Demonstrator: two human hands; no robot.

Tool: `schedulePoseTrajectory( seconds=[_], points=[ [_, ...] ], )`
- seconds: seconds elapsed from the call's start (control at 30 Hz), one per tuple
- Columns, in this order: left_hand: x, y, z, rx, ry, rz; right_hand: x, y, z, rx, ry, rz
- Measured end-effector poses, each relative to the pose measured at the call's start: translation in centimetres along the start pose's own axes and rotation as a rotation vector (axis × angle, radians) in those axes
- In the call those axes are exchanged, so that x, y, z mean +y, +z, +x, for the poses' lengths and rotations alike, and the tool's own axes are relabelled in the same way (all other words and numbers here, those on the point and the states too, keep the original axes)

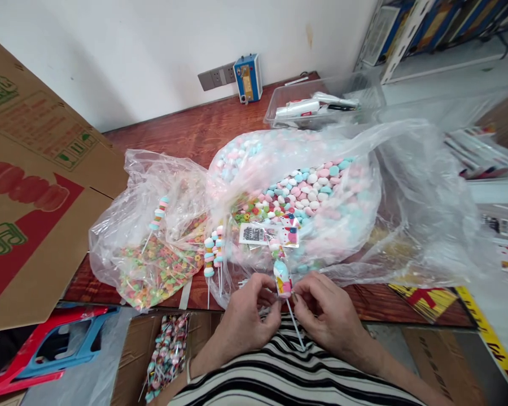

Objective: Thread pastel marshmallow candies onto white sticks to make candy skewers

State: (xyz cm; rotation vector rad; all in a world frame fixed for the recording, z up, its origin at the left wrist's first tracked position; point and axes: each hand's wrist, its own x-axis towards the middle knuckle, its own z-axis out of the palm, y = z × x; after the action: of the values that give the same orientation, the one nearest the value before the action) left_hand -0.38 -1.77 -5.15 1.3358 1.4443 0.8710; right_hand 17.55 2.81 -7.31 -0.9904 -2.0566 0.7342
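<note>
"So, where is the wrapped candy (282,277) sitting?"

"It's lying between your hands, its long axis running away from you, its white stick (295,325) slanting toward your striped top (292,378)."

"And your fingers?"

"Your right hand (328,313) is pinching its lower edge; your left (252,310) is curling alongside, hiding any grip."

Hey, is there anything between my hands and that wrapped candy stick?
Nothing visible. The left hand and right hand are at the candy stick, one on either side of its wrapper; the big bag of candies lies beyond it.
</note>
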Motion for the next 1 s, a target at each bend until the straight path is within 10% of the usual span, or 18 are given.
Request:
schedulePoseTrajectory(
  seconds=[1.0],
  points=[
    [-0.68,0.23,0.43,0.113,0.113,0.21,-0.05,0.3,0.14,0.007,0.055,0.023]
  ],
)
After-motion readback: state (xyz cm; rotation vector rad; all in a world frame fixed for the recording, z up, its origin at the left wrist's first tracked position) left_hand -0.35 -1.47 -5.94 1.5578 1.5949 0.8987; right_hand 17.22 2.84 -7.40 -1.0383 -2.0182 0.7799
